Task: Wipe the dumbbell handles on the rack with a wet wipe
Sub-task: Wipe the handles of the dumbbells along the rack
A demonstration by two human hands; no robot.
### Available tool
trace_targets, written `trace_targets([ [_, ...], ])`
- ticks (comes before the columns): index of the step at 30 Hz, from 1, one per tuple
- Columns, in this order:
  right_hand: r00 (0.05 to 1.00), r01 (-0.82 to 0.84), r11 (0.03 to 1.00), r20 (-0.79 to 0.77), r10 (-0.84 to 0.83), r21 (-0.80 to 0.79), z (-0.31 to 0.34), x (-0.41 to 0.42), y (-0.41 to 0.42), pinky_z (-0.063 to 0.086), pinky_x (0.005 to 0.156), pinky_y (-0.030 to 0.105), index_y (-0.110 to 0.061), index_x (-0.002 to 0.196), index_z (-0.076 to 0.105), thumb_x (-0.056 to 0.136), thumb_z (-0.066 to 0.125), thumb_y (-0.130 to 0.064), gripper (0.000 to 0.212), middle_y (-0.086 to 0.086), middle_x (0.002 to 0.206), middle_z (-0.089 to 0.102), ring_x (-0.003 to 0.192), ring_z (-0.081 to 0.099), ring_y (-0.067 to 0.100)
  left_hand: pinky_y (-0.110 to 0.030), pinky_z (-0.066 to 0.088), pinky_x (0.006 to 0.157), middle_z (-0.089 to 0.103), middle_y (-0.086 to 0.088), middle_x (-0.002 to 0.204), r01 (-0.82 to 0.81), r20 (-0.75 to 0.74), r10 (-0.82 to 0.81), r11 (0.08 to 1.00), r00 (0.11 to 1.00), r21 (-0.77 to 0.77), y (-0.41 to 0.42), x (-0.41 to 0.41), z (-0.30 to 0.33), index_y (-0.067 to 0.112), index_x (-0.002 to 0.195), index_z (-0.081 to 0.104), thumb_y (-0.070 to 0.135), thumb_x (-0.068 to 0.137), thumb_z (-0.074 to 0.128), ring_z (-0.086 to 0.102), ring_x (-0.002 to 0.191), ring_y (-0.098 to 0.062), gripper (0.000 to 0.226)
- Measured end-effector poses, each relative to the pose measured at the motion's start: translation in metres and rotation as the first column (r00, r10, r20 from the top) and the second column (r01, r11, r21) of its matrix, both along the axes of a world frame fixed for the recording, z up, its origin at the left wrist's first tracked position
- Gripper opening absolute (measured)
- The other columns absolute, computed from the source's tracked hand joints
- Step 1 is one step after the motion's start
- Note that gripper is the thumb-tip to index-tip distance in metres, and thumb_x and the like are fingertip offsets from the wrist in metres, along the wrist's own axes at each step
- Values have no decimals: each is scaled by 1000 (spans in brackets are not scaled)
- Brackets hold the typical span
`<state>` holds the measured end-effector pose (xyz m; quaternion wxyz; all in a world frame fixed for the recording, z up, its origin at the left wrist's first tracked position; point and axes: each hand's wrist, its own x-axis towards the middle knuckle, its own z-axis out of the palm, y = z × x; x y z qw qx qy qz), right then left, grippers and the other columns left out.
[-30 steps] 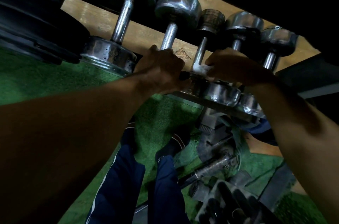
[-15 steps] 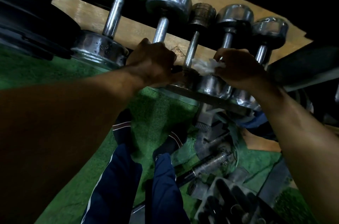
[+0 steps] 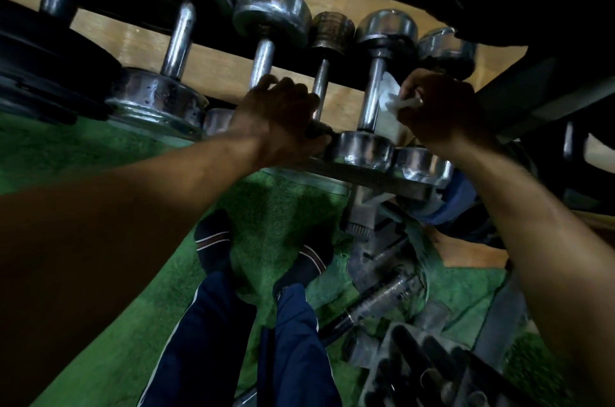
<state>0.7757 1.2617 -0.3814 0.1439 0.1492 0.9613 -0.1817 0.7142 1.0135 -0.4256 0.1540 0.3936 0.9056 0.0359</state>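
Note:
Several chrome dumbbells lie side by side on a rack against a wooden board. My right hand pinches a white wet wipe, which lies against the right side of the handle of a chrome dumbbell. My left hand curls over the near end of the rack, its fingers around the near head of the thin dumbbell, beside another dumbbell's handle. The rightmost dumbbell is partly hidden behind my right hand.
Black weight plates sit at the left end. Green turf covers the floor under my socked feet. A barbell bar and metal gym parts lie on the floor at the lower right.
My right hand has carried the wipe from the thin dumbbell's handle rightward to the chrome dumbbell's handle beside it. My left hand has stayed on the rack's near end.

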Motion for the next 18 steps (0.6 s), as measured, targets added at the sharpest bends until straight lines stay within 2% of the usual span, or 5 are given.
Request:
trace_targets([
  [3, 995, -98, 995, 32, 98, 6, -3, -1, 2, 32, 79, 25, -23, 94, 65, 90, 66, -29, 8, 3, 106, 62, 102, 57, 21, -45, 42, 101, 64, -13, 123, 18, 131, -35, 992, 991, 124, 22, 11, 0, 14, 129, 59, 76, 90, 35, 56, 117, -33, 77],
  [7, 986, -68, 971, 131, 99, -227, -10, -3, 1, 50, 83, 35, -41, 82, 67, 88, 67, -42, 6, -4, 107, 64, 100, 61, 14, -47, 41, 102, 61, -6, 119, 112, 273, -100, 993, 957, -28, 39, 21, -20, 24, 111, 53, 91, 88, 24, 55, 116, -29, 77],
  [9, 971, -75, 943, 191, 143, -324, -12, -4, 1, 51, 88, 35, -49, 77, 64, 88, 70, -41, 14, -15, 99, 62, 98, 61, 8, -52, 38, 108, 57, -8, 126, 119, 273, -100, 991, 957, -54, 38, 24, -28, 19, 121, 53, 93, 86, 21, 50, 122, -30, 88],
  [14, 986, -37, 892, 128, 106, -450, -22, -8, -5, 57, 80, 32, -30, 85, 74, 86, 73, -18, 12, -9, 91, 69, 84, 67, 2, -55, 33, 112, 51, -11, 136, 125, 224, -99, 986, 969, -107, 44, 24, -28, 13, 137, 49, 93, 85, 19, 44, 130, -33, 100],
  [18, 998, 9, 947, 63, 12, -321, -41, -9, -8, 46, 71, 27, -20, 87, 70, 80, 78, -33, 18, -9, 84, 65, 80, 62, 10, -53, 37, 108, 48, -9, 137, 127, 236, -94, 983, 967, -130, 44, 24, -27, 15, 135, 48, 94, 80, 13, 41, 130, -31, 103],
])
